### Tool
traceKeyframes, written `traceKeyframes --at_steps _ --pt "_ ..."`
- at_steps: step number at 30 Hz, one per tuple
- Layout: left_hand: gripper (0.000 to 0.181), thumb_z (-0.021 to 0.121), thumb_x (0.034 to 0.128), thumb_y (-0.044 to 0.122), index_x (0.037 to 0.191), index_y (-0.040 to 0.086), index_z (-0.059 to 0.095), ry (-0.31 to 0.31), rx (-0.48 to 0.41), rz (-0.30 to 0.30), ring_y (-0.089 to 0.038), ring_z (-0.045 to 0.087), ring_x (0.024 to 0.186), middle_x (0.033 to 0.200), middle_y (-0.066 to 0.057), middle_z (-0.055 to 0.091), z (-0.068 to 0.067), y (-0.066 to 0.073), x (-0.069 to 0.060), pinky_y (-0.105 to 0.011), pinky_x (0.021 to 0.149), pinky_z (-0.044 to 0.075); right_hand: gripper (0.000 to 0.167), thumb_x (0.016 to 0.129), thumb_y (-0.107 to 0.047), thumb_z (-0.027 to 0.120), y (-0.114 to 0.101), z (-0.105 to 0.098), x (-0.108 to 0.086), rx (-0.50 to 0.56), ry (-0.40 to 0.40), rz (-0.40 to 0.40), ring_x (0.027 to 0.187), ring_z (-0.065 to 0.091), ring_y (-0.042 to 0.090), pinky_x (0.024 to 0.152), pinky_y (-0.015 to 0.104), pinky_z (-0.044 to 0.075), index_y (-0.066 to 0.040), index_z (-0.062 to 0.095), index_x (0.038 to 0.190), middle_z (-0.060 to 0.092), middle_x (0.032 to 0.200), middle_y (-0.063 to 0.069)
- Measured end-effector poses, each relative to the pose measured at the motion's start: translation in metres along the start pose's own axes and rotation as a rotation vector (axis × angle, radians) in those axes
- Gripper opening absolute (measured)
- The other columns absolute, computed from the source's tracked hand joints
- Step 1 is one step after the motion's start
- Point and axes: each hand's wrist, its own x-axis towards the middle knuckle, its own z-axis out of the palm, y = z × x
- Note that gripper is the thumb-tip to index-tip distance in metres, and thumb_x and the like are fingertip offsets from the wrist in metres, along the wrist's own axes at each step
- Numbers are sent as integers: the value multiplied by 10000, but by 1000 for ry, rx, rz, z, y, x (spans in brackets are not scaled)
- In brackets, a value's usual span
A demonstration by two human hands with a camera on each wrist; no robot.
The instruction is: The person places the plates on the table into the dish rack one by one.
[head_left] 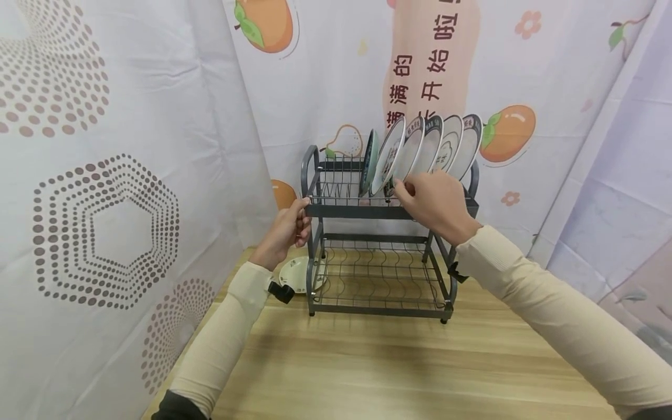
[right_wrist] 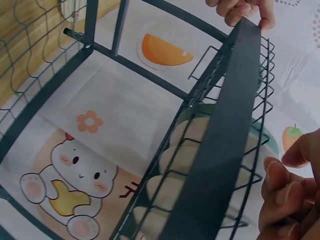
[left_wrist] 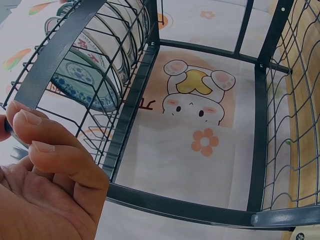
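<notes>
A dark metal two-tier dish rack stands on the wooden table. My left hand grips the front left corner of its upper tier; in the left wrist view the left fingertips touch the end of the flat front bar. Several round plates stand on edge in the upper tier, leaning right; the leftmost is a green-rimmed plate. My right hand hovers at the front of the plates with loosely curled fingers. The right wrist view shows nothing between its thumb and fingers.
The lower tier is a wavy wire shelf. A white dish lies on the table behind the rack's left leg. Printed curtains hang at the left and behind. Dark wrist straps sit on the sleeves.
</notes>
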Motion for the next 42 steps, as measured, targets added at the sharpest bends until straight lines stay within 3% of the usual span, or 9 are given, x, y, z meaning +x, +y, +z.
traceKeyframes --at_steps 7,25,29,32,35,38,42 --pt "517 512 1029 488 689 103 451 -9 19 -1 -124 382 432 540 5 431 2 2 0 -247 425 332 518 1056 -302 495 15 -3 -17 4 53 32 435 374 185 416 335 281 -165 401 566 362 468 -25" --pt "515 511 1026 507 701 111 459 -6 16 -11 -133 387 442 541 13 448 0 3 0 -260 444 333 533 1052 -252 523 59 -11 -55 18 181 82 444 322 179 448 348 235 -162 376 547 321 475 -27" --pt "516 503 1032 508 709 108 458 -16 17 -3 -131 390 442 542 13 451 0 3 0 -256 442 340 549 1044 -242 533 67 -15 -63 18 204 96 440 305 195 602 517 398 -164 362 528 305 460 -31" --pt "510 502 1037 495 705 110 457 -18 3 1 -126 390 440 540 13 448 0 2 0 -250 439 335 568 1044 -232 529 73 -16 -69 30 219 104 437 282 204 793 621 399 -163 351 509 288 440 -39" --pt "505 503 1041 486 700 116 462 -17 -5 0 -126 387 440 537 13 447 0 1 0 -251 440 334 582 1052 -238 516 80 -16 -75 31 212 120 431 306 204 668 529 426 -159 369 494 337 429 -24" --pt "506 500 1042 488 699 118 463 -16 -4 -1 -138 377 446 537 14 445 0 0 0 -257 445 331 586 1057 -253 505 85 -16 -81 24 199 149 438 419 198 509 408 334 -164 458 480 515 466 4" --pt "512 490 1048 488 703 110 456 -16 -5 0 -162 361 456 536 12 445 0 -1 -1 -261 448 331 582 1073 -289 478 92 -15 -87 52 160 204 458 488 198 492 377 328 -158 617 523 619 528 7"
